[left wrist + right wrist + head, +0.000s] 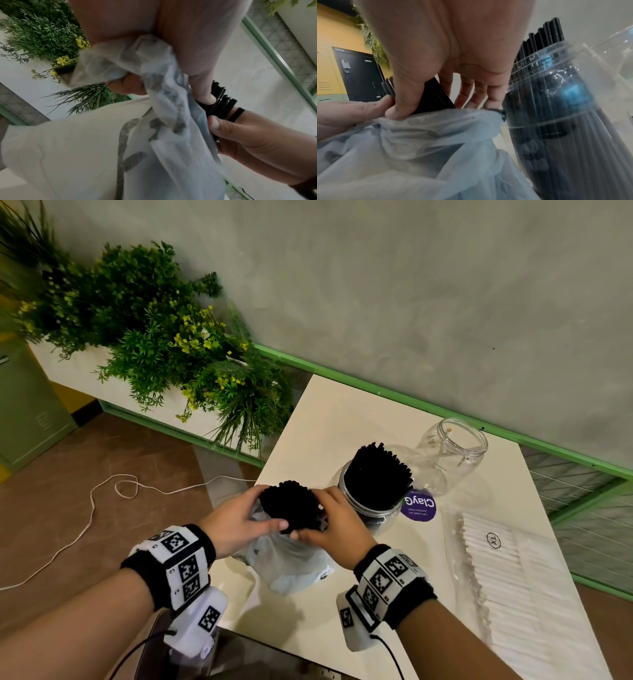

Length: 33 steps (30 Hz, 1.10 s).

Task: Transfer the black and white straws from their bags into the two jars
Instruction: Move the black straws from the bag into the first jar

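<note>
Now, the table (342,412) by the grey wall carries the white-straw bag (513,587) on your R, an empty jar (452,450) at the back, and a jar of black straws (373,491) just R of your hands. Both hands wrap one upright black bundle (291,505) standing out of the bag (291,563): L hand (236,518) grips bundle w/ bag plastic, R hand (334,522) pinches it thumb-vs-fingers. R hand is nearer the jar, so lift along the bundle's vertical axis, then go R.
</note>
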Available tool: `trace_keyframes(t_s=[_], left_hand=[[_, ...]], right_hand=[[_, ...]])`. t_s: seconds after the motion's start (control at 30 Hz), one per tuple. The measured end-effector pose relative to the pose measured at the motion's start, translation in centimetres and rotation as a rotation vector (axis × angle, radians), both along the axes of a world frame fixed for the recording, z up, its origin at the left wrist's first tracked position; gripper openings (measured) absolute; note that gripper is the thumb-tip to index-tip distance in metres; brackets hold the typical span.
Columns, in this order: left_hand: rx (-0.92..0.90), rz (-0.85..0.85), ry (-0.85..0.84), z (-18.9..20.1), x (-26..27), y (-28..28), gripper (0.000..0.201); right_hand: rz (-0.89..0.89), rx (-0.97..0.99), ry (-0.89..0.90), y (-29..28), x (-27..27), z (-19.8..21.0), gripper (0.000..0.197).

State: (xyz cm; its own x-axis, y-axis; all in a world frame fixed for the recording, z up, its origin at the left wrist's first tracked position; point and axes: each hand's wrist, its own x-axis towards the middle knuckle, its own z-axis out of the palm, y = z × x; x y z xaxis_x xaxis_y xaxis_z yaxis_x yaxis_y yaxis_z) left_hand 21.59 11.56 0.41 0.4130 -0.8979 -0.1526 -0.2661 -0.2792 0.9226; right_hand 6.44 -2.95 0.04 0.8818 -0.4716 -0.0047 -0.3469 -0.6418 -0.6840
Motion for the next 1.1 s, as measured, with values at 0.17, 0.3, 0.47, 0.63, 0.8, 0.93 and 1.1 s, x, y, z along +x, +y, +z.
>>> trace_keyframes(t_s=[0.17, 0.3, 0.47, 0.63, 0.8, 0.93, 1.1], left_hand=[[0.019, -0.001, -0.01, 0.0, 0.0, 0.1, 0.071], [0.041, 0.009, -0.072, 0.2, 0.0, 0.1, 0.081], [0.091, 0.048, -0.173, 0.6, -0.4, 0.0, 0.098], [0.136, 0.072, -0.213, 0.7, -0.3, -0.1, 0.088], [0.123, 0.059, -0.201, 0.6, -0.3, -0.3, 0.106], [0.14, 0.055, -0.223, 0.6, -0.2, -0.4, 0.108], [0.138, 0.047, -0.198, 0.9, -0.3, -0.2, 0.117]], right_hand=[[-0.041, 0.026, -0.098, 0.0, 0.3, -0.3, 0.057], [-0.089, 0.038, -0.191, 0.4, 0.5, -1.0, 0.036], [-0.106, 0.09, -0.168, 0.8, 0.3, -1.3, 0.032], [-0.068, 0.187, -0.106, 0.1, -0.8, -0.6, 0.036], [-0.111, 0.197, -0.167, 0.1, -0.7, 0.1, 0.028], [-0.141, 0.192, -0.22, 0.1, -0.5, 0.2, 0.022], [-0.118, 0.187, -0.248, 0.4, -0.2, -0.5, 0.019]])
